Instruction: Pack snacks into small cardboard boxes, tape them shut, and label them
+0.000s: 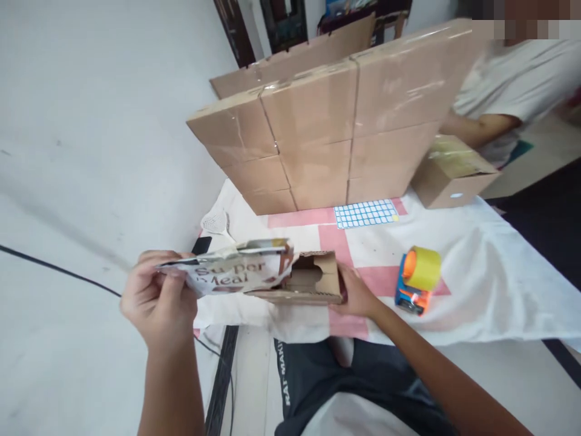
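My left hand (158,290) is closed in a pinch on one end of a printed food pouch (236,270), white with brown lettering. The pouch lies on its side over the left part of a small open cardboard box (324,280), and its far end reaches the box's opening. I cannot tell how much of it is inside. My right hand (356,292) grips the right end of that box, with the thumb at the near edge. To the right of the hand, an orange and blue tape dispenser (412,297) with a yellow roll of tape (426,268) sits on the cloth.
A tall taped cardboard panel (313,127) stands across the back of the cloth-covered table (476,278). Before it lies a blue-and-white grid sheet (365,214). A white slotted spoon (215,223) is at the left, a brown carton (454,178) at the right, near another person's arm (485,128).
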`<action>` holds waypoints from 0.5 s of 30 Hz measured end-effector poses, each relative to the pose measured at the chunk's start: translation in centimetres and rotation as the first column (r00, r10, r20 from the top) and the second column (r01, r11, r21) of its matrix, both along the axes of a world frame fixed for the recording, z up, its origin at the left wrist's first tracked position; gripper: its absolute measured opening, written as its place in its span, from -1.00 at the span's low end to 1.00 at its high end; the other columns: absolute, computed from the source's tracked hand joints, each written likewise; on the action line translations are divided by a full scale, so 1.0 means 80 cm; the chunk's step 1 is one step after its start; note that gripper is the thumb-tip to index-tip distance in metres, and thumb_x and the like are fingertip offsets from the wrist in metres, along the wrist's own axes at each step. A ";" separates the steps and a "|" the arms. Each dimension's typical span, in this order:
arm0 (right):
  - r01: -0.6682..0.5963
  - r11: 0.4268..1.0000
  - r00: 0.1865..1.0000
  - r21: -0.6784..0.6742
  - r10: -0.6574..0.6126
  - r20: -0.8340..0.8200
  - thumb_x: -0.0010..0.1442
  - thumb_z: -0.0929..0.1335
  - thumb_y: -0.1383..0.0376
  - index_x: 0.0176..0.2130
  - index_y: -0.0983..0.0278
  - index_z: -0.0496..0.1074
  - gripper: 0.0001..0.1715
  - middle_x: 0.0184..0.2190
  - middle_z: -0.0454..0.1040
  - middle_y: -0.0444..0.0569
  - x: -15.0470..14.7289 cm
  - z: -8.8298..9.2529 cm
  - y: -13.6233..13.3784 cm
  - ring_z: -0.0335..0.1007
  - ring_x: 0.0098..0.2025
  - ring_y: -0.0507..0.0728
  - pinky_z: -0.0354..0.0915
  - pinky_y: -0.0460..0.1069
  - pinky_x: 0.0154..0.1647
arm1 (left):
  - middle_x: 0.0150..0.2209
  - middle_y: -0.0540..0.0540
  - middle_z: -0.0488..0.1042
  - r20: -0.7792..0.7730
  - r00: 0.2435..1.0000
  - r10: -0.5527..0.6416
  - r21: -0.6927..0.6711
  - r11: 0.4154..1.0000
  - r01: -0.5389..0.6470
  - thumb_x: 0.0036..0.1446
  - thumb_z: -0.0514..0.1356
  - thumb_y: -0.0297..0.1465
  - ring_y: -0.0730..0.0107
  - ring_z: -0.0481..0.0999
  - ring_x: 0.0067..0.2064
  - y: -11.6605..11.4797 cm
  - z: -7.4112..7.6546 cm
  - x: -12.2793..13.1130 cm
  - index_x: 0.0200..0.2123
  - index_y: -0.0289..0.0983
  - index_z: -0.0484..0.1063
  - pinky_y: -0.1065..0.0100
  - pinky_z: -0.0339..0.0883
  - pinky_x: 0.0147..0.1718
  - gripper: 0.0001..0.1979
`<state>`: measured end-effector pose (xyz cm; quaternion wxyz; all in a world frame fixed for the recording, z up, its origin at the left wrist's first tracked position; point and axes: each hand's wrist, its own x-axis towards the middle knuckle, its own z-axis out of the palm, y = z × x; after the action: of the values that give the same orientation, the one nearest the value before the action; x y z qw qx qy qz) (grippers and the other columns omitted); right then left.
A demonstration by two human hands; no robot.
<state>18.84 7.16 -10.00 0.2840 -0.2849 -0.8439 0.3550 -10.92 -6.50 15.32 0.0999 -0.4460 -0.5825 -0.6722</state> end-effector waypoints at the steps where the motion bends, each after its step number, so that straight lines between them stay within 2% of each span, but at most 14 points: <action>1: -0.007 1.000 1.000 0.011 0.007 0.004 -0.19 0.58 0.04 0.43 0.27 -0.09 0.42 0.31 0.23 0.29 0.001 0.001 0.000 0.19 0.29 0.53 0.10 0.39 0.29 | -0.33 -0.03 0.36 -0.016 0.999 -0.038 -0.023 0.999 0.037 -0.01 0.27 -0.35 0.21 0.49 -0.31 -0.004 -0.002 0.011 -0.43 -0.12 0.38 0.08 0.42 -0.27 -0.90; 5: -0.029 0.999 0.999 0.035 0.028 0.015 -0.18 0.59 -0.02 0.43 0.34 -0.09 0.44 0.33 0.20 0.34 0.004 0.001 -0.004 0.12 0.35 0.52 0.02 0.35 0.36 | -0.31 -0.04 0.41 -0.016 0.993 -0.118 -0.094 0.989 0.116 -0.02 0.28 -0.40 0.25 0.51 -0.26 -0.010 -0.022 0.037 -0.41 -0.15 0.43 0.19 0.40 -0.29 -0.93; 8: -0.044 0.998 0.999 0.033 0.044 0.011 -0.15 0.58 -0.05 0.43 0.36 -0.09 0.44 0.36 0.16 0.35 0.005 0.000 -0.007 0.08 0.37 0.50 -0.01 0.32 0.39 | -0.33 -0.02 0.40 -0.059 0.997 -0.048 -0.027 0.999 0.047 -0.02 0.26 -0.40 0.26 0.48 -0.23 -0.009 -0.031 0.040 -0.43 -0.17 0.40 0.15 0.42 -0.16 -0.94; 10: -0.041 0.999 0.999 0.021 0.041 0.006 -0.16 0.59 -0.04 0.43 0.36 -0.09 0.45 0.37 0.15 0.34 0.006 -0.001 -0.010 0.09 0.37 0.49 -0.01 0.31 0.39 | -0.33 -0.01 0.38 -0.059 0.998 0.034 0.087 0.996 -0.029 -0.01 0.25 -0.38 0.23 0.48 -0.20 -0.010 -0.028 0.035 -0.43 -0.16 0.35 0.07 0.42 -0.05 -0.90; 12: -0.041 0.999 0.999 0.007 0.041 -0.004 -0.17 0.59 -0.03 0.44 0.34 -0.10 0.46 0.38 0.14 0.31 0.007 0.000 -0.012 0.08 0.37 0.49 -0.01 0.31 0.39 | -0.31 -0.02 0.38 -0.048 0.997 0.052 0.176 0.984 -0.043 0.02 0.28 -0.35 0.19 0.48 -0.15 -0.013 -0.020 0.025 -0.41 -0.15 0.30 0.00 0.40 0.01 -0.83; 15: -0.052 0.999 0.998 -0.005 0.052 -0.031 -0.16 0.59 -0.04 0.44 0.30 -0.08 0.44 0.38 0.13 0.28 0.009 0.000 -0.015 0.08 0.37 0.50 0.00 0.33 0.38 | -0.29 -0.04 0.39 -0.124 0.991 -0.057 0.156 0.985 0.076 0.07 0.32 -0.34 0.20 0.47 -0.13 -0.011 -0.016 0.013 -0.39 -0.17 0.31 0.01 0.40 -0.01 -0.81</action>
<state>19.55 5.98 -10.00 0.2869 -0.2583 -0.8454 0.3692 -9.88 -7.40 14.05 0.1475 -0.4951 -0.5044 -0.6919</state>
